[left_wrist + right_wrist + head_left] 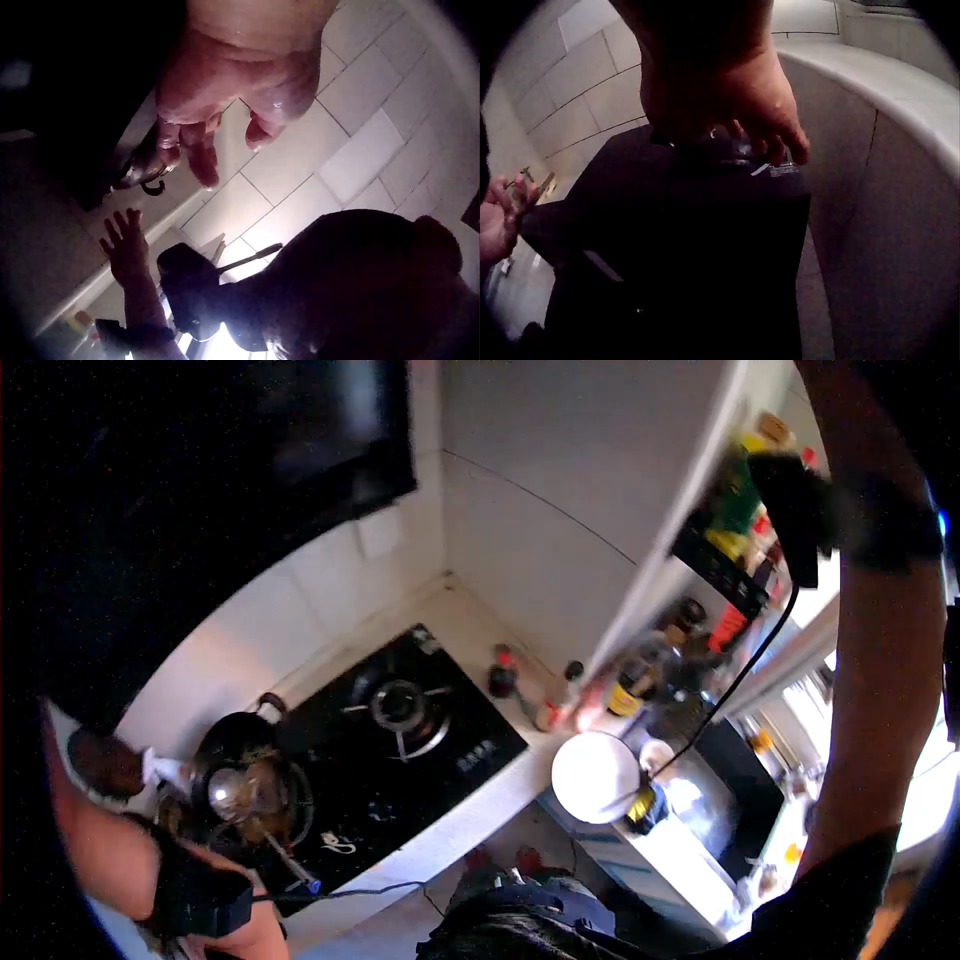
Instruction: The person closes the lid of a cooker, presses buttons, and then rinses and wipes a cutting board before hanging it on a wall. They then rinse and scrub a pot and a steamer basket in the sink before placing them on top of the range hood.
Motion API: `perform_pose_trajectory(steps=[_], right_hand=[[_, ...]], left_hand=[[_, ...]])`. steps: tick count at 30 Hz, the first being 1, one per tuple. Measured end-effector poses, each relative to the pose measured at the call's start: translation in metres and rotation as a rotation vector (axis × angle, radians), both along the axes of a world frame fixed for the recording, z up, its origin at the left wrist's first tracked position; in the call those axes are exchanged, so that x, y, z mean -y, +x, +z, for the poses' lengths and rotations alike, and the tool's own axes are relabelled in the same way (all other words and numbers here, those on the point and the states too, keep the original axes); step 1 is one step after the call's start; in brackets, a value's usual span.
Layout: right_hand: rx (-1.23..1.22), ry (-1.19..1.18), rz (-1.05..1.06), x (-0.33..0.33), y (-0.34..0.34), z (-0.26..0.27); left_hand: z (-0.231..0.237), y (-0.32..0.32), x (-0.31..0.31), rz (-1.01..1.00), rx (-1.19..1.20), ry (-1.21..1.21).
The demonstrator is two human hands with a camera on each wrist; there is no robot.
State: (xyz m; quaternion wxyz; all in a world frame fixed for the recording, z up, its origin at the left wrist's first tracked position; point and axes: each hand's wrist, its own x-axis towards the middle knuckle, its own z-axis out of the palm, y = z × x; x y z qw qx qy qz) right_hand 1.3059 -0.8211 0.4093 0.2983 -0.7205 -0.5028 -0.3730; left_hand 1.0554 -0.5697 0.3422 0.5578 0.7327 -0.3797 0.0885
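Observation:
In the head view my left hand [110, 860] is at the lower left beside a black wok [235, 732]. Brownish food and a shiny round metal piece [228, 788] lie in the wok, and a blue-tipped handle [300, 875] sticks out from it. The left wrist view shows this left hand [232, 97] with loosely bent fingers and nothing held. My right arm is raised at the right of the head view, its hand running out at the top. Spread fingers show on the right hand [126, 251] in the left wrist view. In the right wrist view it overlaps a dark shape [690, 195].
A black gas hob [400, 760] fills the counter corner, with small bottles [502, 675] behind it. To the right, a white round dish [596, 777] sits at the counter edge near a yellow-labelled bottle [630, 690]. A dark range hood [390, 470] hangs above.

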Motion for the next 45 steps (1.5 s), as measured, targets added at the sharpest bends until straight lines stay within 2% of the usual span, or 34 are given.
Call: perform_pose_trajectory(steps=[1, 3, 5, 7, 8, 9, 10, 11, 12, 14, 16, 18, 21, 22, 23, 24, 26, 29, 32, 36, 41, 44, 45], right_hand=[[0.041, -0.100, 0.060, 0.017, -0.011, -0.017], [-0.092, -0.228, 0.052, 0.050, -0.031, -0.044], [-0.544, -0.274, 0.074, 0.086, -0.065, -0.047], [-0.705, -0.171, -0.087, 0.140, -0.069, -0.069], [-0.622, -0.153, -0.210, 0.162, -0.074, -0.092], [-0.546, -0.135, -0.336, 0.185, -0.078, -0.115], [-0.648, -0.110, -0.349, 0.210, -0.092, -0.127], [-0.808, -0.064, -0.346, 0.237, -0.111, -0.141], [-0.978, -0.004, -0.347, 0.262, -0.136, -0.156], [-1.164, 0.102, -0.385, 0.309, -0.173, -0.188], [-1.222, 0.154, -0.437, 0.361, -0.205, -0.232], [-1.436, 0.335, -0.544, 0.401, -0.245, -0.277], [-1.431, 0.266, -0.747, 0.459, -0.306, -0.353], [-1.553, 0.313, -0.825, 0.473, -0.328, -0.373], [-1.517, 0.407, -0.816, 0.486, -0.352, -0.400], [-1.631, 0.435, -0.890, 0.495, -0.370, -0.411], [-1.568, 0.613, -0.908, 0.510, -0.404, -0.453], [-1.566, 0.623, -1.020, 0.522, -0.436, -0.497], [-1.643, 0.605, -0.987, 0.528, -0.439, -0.524], [-1.616, 0.523, -0.986, 0.532, -0.406, -0.526], [-1.650, 0.380, -0.961, 0.537, -0.357, -0.501], [-1.656, 0.349, -0.993, 0.550, -0.332, -0.494], [-1.633, 0.269, -1.002, 0.556, -0.322, -0.488]], left_hand=[[0.002, 0.003, -0.006, -0.049, -0.029, -0.011], [0.001, 0.013, -0.013, -0.128, -0.070, -0.033], [-0.006, 0.026, -0.014, -0.167, -0.093, -0.090], [-0.033, 0.039, 0.006, -0.089, -0.095, -0.177], [-0.047, 0.046, 0.017, -0.050, -0.094, -0.221], [-0.078, 0.041, 0.004, 0.087, -0.092, -0.316], [-0.104, 0.045, 0.006, 0.226, -0.089, -0.407], [-0.125, 0.049, 0.010, 0.280, -0.103, -0.455], [-0.141, 0.059, 0.048, 0.284, -0.144, -0.450], [-0.169, 0.076, 0.103, 0.268, -0.254, -0.400], [-0.208, 0.086, 0.142, 0.167, -0.365, -0.227], [-0.252, 0.084, 0.178, 0.147, -0.545, -0.143], [-0.327, 0.076, 0.214, 0.329, -0.719, 0.191], [-0.343, 0.070, 0.228, 0.282, -0.797, 0.161], [-0.358, 0.066, 0.244, 0.237, -0.854, 0.152], [-0.370, 0.064, 0.259, 0.194, -0.912, 0.148], [-0.387, 0.065, 0.294, 0.171, -0.997, 0.174], [-0.382, 0.075, 0.363, 0.076, -1.019, 0.253], [-0.383, 0.089, 0.422, -0.042, -1.017, 0.287], [-0.405, 0.109, 0.476, -0.124, -0.991, 0.428], [-0.455, 0.135, 0.507, -0.187, -0.830, 0.619], [-0.470, 0.148, 0.525, -0.200, -0.766, 0.711], [-0.480, 0.152, 0.526, -0.226, -0.689, 0.728]])
